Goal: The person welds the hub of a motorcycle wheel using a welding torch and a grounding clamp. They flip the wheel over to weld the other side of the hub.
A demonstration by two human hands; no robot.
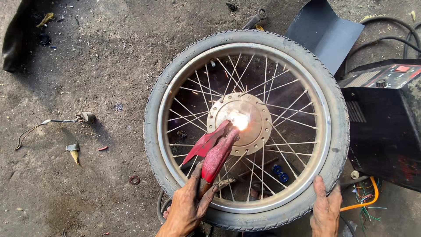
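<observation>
A spoked wheel with a grey tyre [153, 118] lies flat on the ground. My left hand [186, 206] grips a red welding electrode holder [215, 151] whose jaws reach over the spokes to the round metal hub [256, 131]. A bright glow with light smoke [239, 119] burns where the holder's tip meets the hub. My right hand [325, 208] rests on the tyre's near right edge, fingers laid over the rubber and rim.
A black welding machine [386, 127] stands at the right with cables and orange wire beside it. A dark metal sheet [324, 30] and a spanner [255, 18] lie beyond the wheel. Small scraps and a washer [134, 180] dot the dirt floor at left.
</observation>
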